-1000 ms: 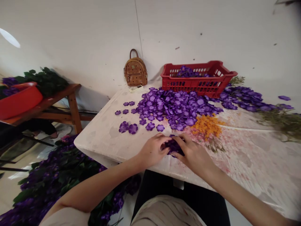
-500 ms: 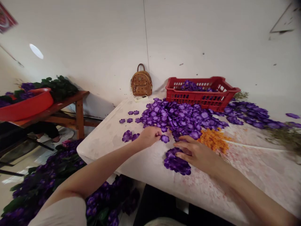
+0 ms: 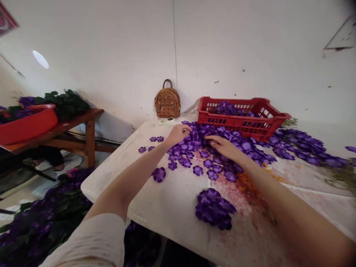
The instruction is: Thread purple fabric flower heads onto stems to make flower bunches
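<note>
Mostly, the white-covered table is crowded beyond the hands. A small brown backpack stands against the wall, a pale flat item with a dark panel lying just before it. The right forearm passes over orange sprigs, hiding part of them, while the left forearm partly covers a few loose blossoms on its side. More purple flowers spread right of the crate, near blurred greenish sprigs. Below the table's left side sits a mass of leafy purple flowers; behind it, part of another person's leg and shoe shows under a wooden bench.

The red plastic crate, its sides slotted, holds purple blossoms. On the bench, a red basin contains purple flowers and green leaves.

The main pile of purple artificial blossoms lies in front of the crate. At its left edge the left hand has its fingers bunched narrowly; whether they grip a blossom cannot be told. The right hand reaches over the pile, index finger extended, nothing visibly held. A separate stack of blossoms rests near the table's front edge.
</note>
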### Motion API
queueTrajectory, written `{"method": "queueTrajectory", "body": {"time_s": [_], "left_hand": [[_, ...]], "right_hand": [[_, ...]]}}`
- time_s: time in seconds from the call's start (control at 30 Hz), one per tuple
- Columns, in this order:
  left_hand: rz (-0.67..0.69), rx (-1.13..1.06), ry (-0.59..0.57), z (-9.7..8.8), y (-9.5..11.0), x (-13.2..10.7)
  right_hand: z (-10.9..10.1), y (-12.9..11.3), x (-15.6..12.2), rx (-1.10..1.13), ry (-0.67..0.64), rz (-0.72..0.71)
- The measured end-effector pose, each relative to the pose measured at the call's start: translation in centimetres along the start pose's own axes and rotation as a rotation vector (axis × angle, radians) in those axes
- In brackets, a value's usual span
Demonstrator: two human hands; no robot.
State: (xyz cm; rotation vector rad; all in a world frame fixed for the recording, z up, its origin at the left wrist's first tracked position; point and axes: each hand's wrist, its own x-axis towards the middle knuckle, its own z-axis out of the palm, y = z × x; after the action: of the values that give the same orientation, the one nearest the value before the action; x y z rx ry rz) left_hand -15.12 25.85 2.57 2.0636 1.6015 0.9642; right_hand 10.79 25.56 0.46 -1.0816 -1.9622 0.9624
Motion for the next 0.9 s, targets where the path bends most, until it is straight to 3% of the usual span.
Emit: {"method": "queueTrajectory", "body": {"time_s": [0.13, 0.23, 0.4, 0.53, 0.67, 0.8, 0.9], "left_hand": [[-0.169, 0.074, 0.191, -2.7, -2.5, -1.2], [-0.260, 0.130, 0.249, -3.6, -3.5, -2.8], [-0.198, 0.115, 0.105, -2.9, -2.9, -4.9], [-0.200, 0.124, 0.031, -1.6, -2.2, -5.1], [-0.217, 0.059, 0.048, -1.0, -2.2, -4.1], [-0.259, -0.063, 0.062, -1.9, -2.1, -3.1], [-0.325, -0.141, 0.062, -3.9, -2.5, -3.1]], "right_hand": [[-1.0, 0.8, 0.6, 0.208, 0.084, 0.109], [-1.7, 0.4, -0.3, 0.366, 0.122, 0.152], [-2.4, -1.8, -2.2, 0.696, 0.090, 0.275], [-2.7, -3.1, -3.5, 0.644, 0.119, 0.308], [-3.9, -3.6, -5.2, 0.614, 0.210, 0.296], [-5.3, -4.1, -7.8, 0.635, 0.317, 0.277], [-5.4, -4.8, -10.2, 0.639, 0.314, 0.286]]}}
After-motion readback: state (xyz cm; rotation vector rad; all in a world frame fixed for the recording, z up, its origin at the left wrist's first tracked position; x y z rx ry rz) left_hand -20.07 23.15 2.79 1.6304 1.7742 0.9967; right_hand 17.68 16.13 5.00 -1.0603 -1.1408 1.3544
